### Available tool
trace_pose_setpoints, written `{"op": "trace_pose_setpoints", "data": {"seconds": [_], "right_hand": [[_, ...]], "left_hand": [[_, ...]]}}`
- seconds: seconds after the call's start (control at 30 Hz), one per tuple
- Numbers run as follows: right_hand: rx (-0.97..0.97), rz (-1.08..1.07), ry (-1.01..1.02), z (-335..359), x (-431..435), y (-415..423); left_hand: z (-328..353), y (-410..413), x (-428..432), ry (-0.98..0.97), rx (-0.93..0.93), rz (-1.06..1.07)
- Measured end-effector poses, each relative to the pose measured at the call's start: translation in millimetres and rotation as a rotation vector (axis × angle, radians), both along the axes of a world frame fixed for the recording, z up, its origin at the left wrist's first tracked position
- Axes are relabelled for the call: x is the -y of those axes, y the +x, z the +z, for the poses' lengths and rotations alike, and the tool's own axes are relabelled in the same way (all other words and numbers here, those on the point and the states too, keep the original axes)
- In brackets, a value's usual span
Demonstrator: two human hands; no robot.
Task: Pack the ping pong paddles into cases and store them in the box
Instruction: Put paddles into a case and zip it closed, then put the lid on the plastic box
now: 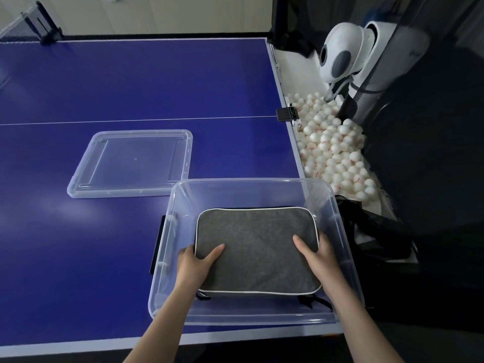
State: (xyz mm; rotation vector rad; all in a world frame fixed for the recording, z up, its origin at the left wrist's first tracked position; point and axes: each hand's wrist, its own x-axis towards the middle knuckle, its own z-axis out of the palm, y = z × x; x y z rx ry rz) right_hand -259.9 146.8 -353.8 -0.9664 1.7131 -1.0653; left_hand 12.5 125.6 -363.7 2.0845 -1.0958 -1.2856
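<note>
One grey case [256, 247] between left hand [195, 263] and right hand [318, 254], in box [262, 319].

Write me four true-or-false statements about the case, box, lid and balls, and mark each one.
1. The grey case lies inside the clear box. True.
2. The lid sits closed on the box. False: it lies flat on the blue table, left of and beyond the box.
3. The left hand and right hand both grip the case, thumbs on top. True.
4. The white balls are scattered over the table top. False: they are heaped off the table's right edge.
</note>
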Motion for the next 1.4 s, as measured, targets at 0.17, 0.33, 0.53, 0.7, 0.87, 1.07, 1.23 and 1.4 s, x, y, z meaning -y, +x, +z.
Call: {"op": "trace_pose_setpoints", "data": {"seconds": [0.17,0.33,0.53,0.7,0.87,1.07,1.23,1.4], "right_hand": [[-0.033,0.029,-0.012,-2.2,-1.6,1.1],[-0.078,0.033,0.001,-3.6,-0.7,0.9],[-0.123,-0.005,0.031,-1.5,-2.3,3.2],[-0.243,0.034,0.047,5.3,-4.2,5.1],[-0.425,0.076,0.029,15.6,-0.9,6.1],[-0.64,0.226,-0.156,42.1,24.5,19.8],[-0.834,0.451,-0.173,63.3,67.9,61.8],[-0.961,0.604,-0.168,74.4,114.9,126.0]], "left_hand": [[-1.4,-6.6,-4.0,-0.064,0.046,-0.007],[-2.3,-8.2,-5.0,-0.066,0.074,-0.052],[-1.5,-8.5,-4.6,-0.044,0.092,-0.066],[7.2,-9.4,-3.4,-0.068,0.154,-0.12],[26.3,-9.2,1.8,-0.298,0.247,-0.202],[52.5,6.0,25.0,-0.433,0.493,-0.495],[73.0,32.8,49.7,-0.55,0.739,-0.653],[80.0,96.6,83.8,-0.515,0.788,-0.592]]}}
